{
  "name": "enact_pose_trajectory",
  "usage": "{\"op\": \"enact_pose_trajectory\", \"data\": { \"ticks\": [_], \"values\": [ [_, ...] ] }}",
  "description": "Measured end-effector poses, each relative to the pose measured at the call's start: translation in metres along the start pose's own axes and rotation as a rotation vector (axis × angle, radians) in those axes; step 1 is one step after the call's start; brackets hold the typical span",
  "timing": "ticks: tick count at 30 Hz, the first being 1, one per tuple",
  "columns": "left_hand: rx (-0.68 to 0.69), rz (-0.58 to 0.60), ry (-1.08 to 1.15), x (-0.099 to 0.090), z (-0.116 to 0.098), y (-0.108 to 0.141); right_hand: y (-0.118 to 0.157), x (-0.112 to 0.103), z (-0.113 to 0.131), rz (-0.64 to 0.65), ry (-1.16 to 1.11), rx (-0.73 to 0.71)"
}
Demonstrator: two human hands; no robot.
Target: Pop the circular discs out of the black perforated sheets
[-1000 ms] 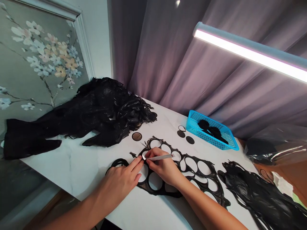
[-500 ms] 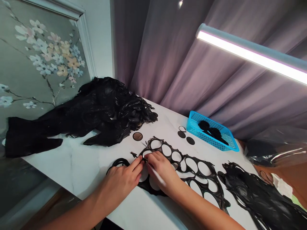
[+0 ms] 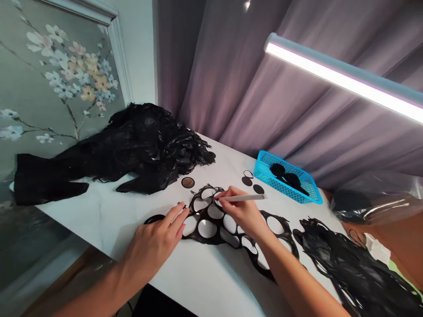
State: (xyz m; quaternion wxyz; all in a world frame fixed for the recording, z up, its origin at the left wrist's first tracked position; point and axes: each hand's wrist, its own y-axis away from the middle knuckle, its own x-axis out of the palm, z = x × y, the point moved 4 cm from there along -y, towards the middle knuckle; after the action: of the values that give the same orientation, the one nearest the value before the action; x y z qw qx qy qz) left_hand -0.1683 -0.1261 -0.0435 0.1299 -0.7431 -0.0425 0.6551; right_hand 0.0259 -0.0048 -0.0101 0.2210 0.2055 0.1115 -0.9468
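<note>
A thin black sheet [image 3: 216,237] full of round holes lies spread on the white table. My right hand [image 3: 243,209] grips a white pen-like tool [image 3: 246,198] and is over the sheet's upper edge, with the tool's tip hidden by the fingers. At the sheet's left end rests my left hand [image 3: 158,235], fingers stretched out and touching the edge. Beside that hand is a black ring-like loop [image 3: 154,219], partly covered. Loose dark discs [image 3: 188,182] lie behind the sheet, with a thin black ring [image 3: 248,174] near the basket.
A large heap of black fabric [image 3: 142,141] covers the table's back left. A blue basket [image 3: 313,193] with black pieces stands at the back right. More tangled black scraps [image 3: 350,259] and a clear plastic bag [image 3: 383,198] lie right. A lamp tube [image 3: 346,79] hangs above.
My right hand has moved up and right along the sheet with the white tool, away from my left hand. My left hand has drawn slightly left, and the sheet's left end has shifted.
</note>
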Motion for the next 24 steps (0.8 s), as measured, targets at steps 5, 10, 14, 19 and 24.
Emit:
{"op": "enact_pose_trajectory", "data": {
  "ticks": [5,10,14,19,24],
  "values": [
    [0.164,-0.148,-0.087,-0.004,-0.018,0.037,0.026,0.058,0.010,0.198,0.012,-0.041],
    [0.168,-0.176,-0.177,-0.004,-0.026,0.052,0.038,0.076,0.007,0.293,-0.009,-0.051],
    [0.168,-0.170,-0.178,-0.006,-0.026,0.053,0.041,0.076,0.004,0.275,-0.038,-0.011],
    [0.161,-0.151,-0.171,-0.003,-0.025,0.054,0.043,0.080,0.006,0.245,0.013,-0.027],
    [0.158,-0.140,-0.149,-0.004,-0.026,0.053,0.039,0.069,0.004,0.173,-0.147,0.022]
  ]
}}
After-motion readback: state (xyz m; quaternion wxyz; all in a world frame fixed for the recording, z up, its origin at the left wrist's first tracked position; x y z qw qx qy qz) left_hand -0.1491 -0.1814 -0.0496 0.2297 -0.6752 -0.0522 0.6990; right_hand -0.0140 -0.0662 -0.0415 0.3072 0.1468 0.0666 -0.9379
